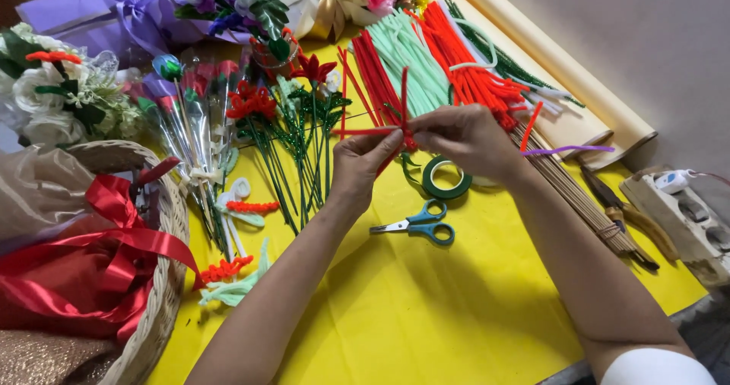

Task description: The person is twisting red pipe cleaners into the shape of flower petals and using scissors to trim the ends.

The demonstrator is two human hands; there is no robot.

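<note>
Two hands, left (357,164) and right (468,138), each grip pinched on crossed red stems (401,123); one scissors (417,224), one tape roll (445,177) below.

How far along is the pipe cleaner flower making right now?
Done: a bunch of finished red flowers on green stems lies on the yellow cloth, with wrapped ones beside it. In hand: the left hand and right hand twist crossed red pipe cleaners. Left: piles of unused red and mint stems, green tape and scissors lie untouched.
</note>
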